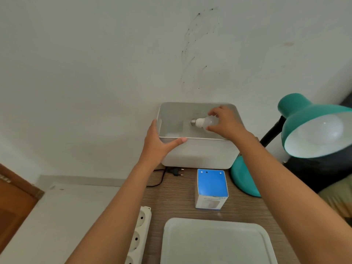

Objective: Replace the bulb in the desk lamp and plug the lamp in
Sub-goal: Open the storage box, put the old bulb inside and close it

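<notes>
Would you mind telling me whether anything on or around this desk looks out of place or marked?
The wall above the white bin carries dark scuffs and specks. The lamp's plug lies loose on the desk, not in the power strip. Nothing looks spilled or broken.

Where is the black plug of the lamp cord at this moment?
In the head view, the black two-pin plug lies unplugged on the wooden desk, just below the white plastic bin and left of the blue and white bulb box.
</notes>
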